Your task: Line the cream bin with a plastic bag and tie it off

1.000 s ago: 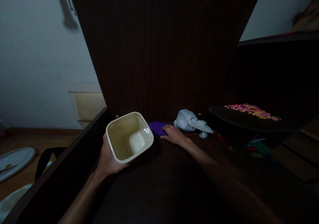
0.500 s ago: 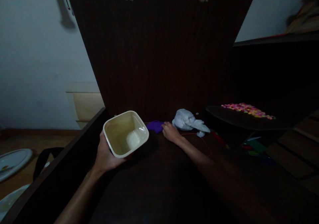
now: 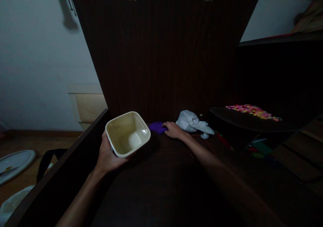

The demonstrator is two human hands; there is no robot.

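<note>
My left hand (image 3: 107, 156) is wrapped round the side and underside of a cream, square-rimmed container (image 3: 127, 134), its mouth tilted toward me and nothing visible inside. To its right, my right hand (image 3: 172, 130) touches a purple cloth-like item (image 3: 157, 127) lying at the back of the dark wooden surface (image 3: 151, 186). The fingers of that hand are a little apart at the item's right end. Just beyond the right wrist sits a knotted pale plastic bag (image 3: 189, 121).
On the right, a dark curved shelf (image 3: 232, 119) bears several small pink, red and yellow pieces (image 3: 252, 111). A raised board (image 3: 68, 159) edges the left side. White dishes or bags rest at lower left, and an upright dark panel (image 3: 161, 52) stands behind.
My right hand has shifted slightly, its fingers now spread over the purple item's right end rather than bunched at it. The container has barely moved.
</note>
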